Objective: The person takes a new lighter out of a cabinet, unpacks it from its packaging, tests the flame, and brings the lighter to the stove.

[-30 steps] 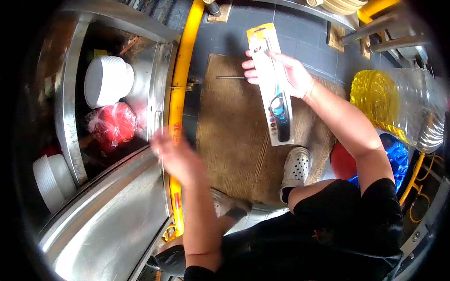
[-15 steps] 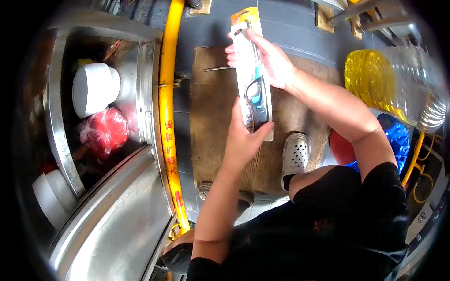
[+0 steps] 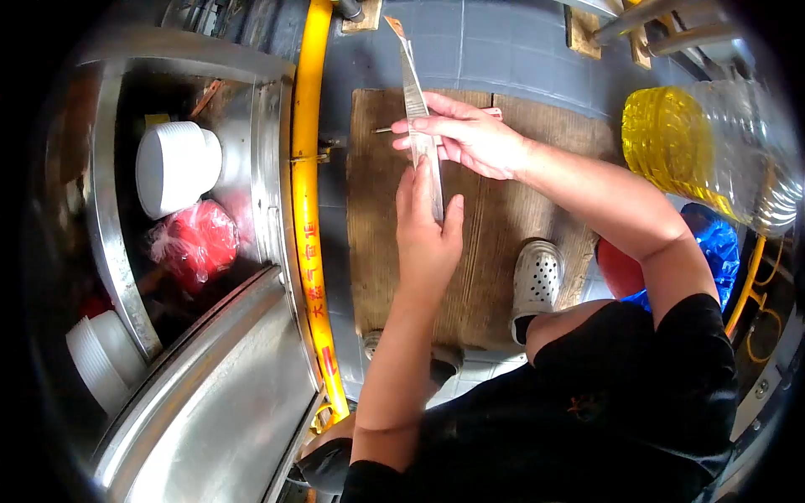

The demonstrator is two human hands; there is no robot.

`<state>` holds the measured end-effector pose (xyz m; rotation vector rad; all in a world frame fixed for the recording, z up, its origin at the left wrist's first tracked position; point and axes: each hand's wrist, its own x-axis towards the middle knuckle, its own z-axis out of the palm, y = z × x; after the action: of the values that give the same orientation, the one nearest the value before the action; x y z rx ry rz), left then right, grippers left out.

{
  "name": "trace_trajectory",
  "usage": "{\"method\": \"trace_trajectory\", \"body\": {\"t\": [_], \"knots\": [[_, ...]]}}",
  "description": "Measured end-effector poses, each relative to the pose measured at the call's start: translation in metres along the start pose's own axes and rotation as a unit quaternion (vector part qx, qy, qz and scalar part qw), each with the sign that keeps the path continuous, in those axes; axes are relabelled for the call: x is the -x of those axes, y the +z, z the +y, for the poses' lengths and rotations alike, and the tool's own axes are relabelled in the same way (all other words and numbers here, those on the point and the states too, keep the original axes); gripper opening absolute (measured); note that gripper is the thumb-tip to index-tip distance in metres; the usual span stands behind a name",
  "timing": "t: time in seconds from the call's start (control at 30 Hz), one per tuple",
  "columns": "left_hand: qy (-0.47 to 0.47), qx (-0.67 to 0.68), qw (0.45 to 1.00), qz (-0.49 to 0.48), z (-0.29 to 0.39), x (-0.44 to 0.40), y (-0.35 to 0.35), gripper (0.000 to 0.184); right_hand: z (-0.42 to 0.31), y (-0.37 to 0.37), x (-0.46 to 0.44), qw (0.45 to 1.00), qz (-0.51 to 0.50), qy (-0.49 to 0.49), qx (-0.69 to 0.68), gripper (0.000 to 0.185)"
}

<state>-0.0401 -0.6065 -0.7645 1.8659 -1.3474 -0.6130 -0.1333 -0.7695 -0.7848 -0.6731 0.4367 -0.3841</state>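
A long, narrow blister pack point(image 3: 413, 94) with an orange top end is held up, turned so its narrow side and pale back face me. My left hand point(image 3: 429, 230) grips its lower part, fingers on one side and thumb on the other. My right hand point(image 3: 478, 138) holds it around the middle, with fingertips showing past its left side. The tool inside is hidden now. A thin metal rod point(image 3: 383, 130) pokes out left of my right fingers, and a reddish end point(image 3: 493, 111) shows behind that hand. Whether they are one piece I cannot tell.
Below is a wooden board point(image 3: 386, 268) on grey tiles. A yellow pipe point(image 3: 306, 193) runs along the left, beside a metal cabinet with white bowls point(image 3: 172, 168) and a red bagged bundle point(image 3: 201, 239). Right stands a large bottle of yellow liquid point(image 3: 671, 121), near blue plastic point(image 3: 708, 247).
The blister pack has turned from its front face to edge-on, its top tilting left. My right hand has slid lower and my left hand has shifted its grip upward.
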Motion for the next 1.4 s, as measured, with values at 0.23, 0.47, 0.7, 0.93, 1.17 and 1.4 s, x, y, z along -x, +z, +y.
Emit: {"method": "trace_trajectory", "body": {"t": [0.23, 0.47, 0.7, 0.93, 1.17, 1.4], "knots": [[-0.044, 0.016, 0.999, 0.020, 0.009, 0.007, -0.003, 0.083, 0.000, -0.006, 0.004, 0.996, -0.040, 0.017, -0.080, 0.052], [-0.063, -0.040, 0.996, 0.049, 0.008, 0.009, -0.008, 0.087, -0.009, -0.010, 0.010, 0.998, -0.035, 0.049, 0.012, 0.050], [-0.030, -0.074, 0.996, 0.051, 0.008, 0.007, -0.011, 0.088, -0.007, -0.026, 0.007, 0.987, -0.159, 0.017, -0.006, 0.042], [-0.078, -0.088, 0.993, 0.018, 0.014, 0.003, -0.012, 0.081, -0.009, -0.034, 0.004, 0.986, -0.164, 0.018, 0.029, 0.044], [-0.033, -0.060, 0.997, 0.033, 0.006, -0.003, -0.009, 0.070, -0.007, -0.024, 0.002, 0.991, -0.118, -0.010, 0.070, 0.047], [-0.066, 0.006, 0.998, 0.014, 0.009, -0.006, -0.009, 0.058, -0.008, -0.016, 0.001, 0.990, -0.136, 0.015, 0.018, 0.053]]}}
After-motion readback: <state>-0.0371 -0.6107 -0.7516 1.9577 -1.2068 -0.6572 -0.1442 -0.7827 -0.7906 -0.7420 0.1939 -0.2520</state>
